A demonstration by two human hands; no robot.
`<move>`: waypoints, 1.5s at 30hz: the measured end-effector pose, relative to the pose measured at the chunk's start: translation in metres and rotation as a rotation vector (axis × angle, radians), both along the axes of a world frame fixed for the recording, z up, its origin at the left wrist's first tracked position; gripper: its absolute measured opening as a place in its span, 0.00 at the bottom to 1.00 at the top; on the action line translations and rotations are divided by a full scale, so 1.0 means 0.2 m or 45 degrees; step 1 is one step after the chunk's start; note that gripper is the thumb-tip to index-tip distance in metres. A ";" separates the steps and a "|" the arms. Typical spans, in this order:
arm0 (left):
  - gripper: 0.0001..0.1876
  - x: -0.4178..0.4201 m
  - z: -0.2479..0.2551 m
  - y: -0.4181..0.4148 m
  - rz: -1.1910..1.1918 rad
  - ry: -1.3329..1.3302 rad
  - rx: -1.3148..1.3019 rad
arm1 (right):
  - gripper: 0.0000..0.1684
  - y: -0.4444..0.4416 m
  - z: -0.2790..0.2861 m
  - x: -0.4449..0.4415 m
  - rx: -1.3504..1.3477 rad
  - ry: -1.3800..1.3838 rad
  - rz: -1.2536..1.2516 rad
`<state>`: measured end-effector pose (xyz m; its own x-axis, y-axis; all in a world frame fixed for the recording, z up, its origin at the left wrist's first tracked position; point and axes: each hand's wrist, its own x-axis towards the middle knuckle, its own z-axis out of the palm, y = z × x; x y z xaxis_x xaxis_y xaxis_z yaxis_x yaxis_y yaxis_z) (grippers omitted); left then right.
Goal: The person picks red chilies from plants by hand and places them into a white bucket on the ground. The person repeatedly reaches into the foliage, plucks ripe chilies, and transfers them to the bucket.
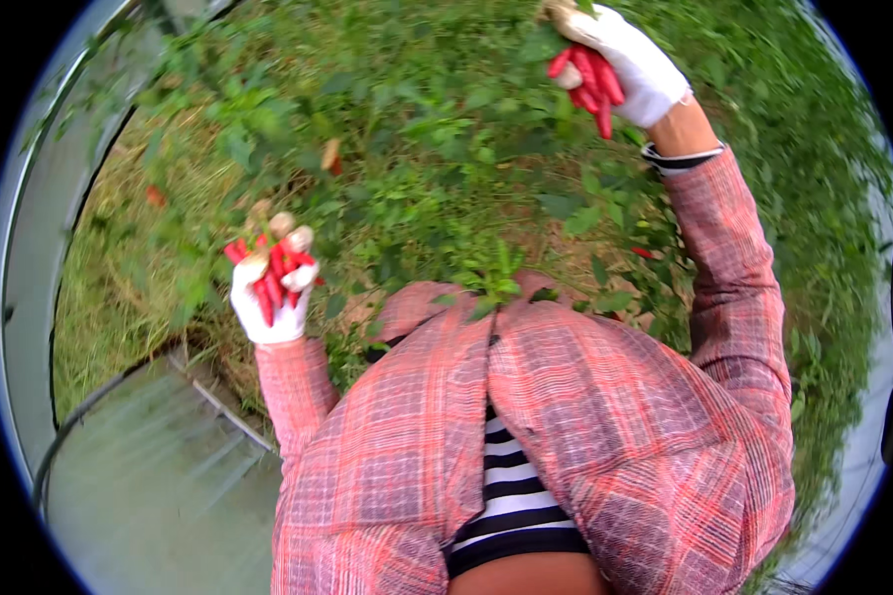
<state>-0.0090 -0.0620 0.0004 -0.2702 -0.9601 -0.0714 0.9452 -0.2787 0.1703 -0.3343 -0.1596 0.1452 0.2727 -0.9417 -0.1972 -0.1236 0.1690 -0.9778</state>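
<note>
My left hand [271, 297], in a white glove with soiled fingertips, is closed around a bunch of red chili peppers [274, 279]. It is at the left, above grass and leafy stems. My right hand [625, 67], gloved the same way, reaches out at the upper right and holds another bunch of red chili peppers [599, 78] against its palm. Its thumb and forefinger are up at the green pepper plants [446, 134]; whether they pinch a stem I cannot tell. One red chili pepper [641, 253] shows low among leaves below my right forearm.
Dry grass [111, 260] covers the ground at the left. A pale sheet wall [41, 245] curves along the left edge, and a greenish translucent sheet [156, 461] lies at lower left behind a dark hose-like edge [82, 409]. Dense foliage [774, 111] stands at the right.
</note>
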 end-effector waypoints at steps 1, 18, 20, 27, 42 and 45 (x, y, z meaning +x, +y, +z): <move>0.26 0.00 0.03 0.01 -0.008 -0.015 -0.051 | 0.13 0.01 0.07 -0.02 -0.026 0.034 -0.015; 0.26 -0.05 0.23 -0.13 -0.835 0.010 -0.297 | 0.18 0.97 0.26 0.06 -0.056 0.677 -0.409; 0.25 -0.04 0.18 -0.15 -0.935 0.025 -0.263 | 0.19 1.03 0.15 0.12 0.209 0.607 -0.602; 0.23 -0.01 0.10 -0.18 -1.085 0.036 -0.276 | 0.26 1.07 -0.14 0.20 0.221 1.364 -0.330; 0.27 -0.18 0.28 -0.06 -1.116 -0.035 -0.346 | 0.18 1.14 -0.26 0.13 -0.176 1.516 -0.437; 0.27 -0.23 0.31 -0.06 -1.153 -0.055 -0.353 | 0.16 1.16 -0.23 0.11 -0.158 1.408 -0.498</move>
<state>-0.0542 -0.0742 0.0617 -0.9232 -0.3709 0.1006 0.3807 -0.8472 0.3705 -0.3126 0.0724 0.1002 -0.3007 -0.9526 -0.0460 -0.8751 0.2948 -0.3837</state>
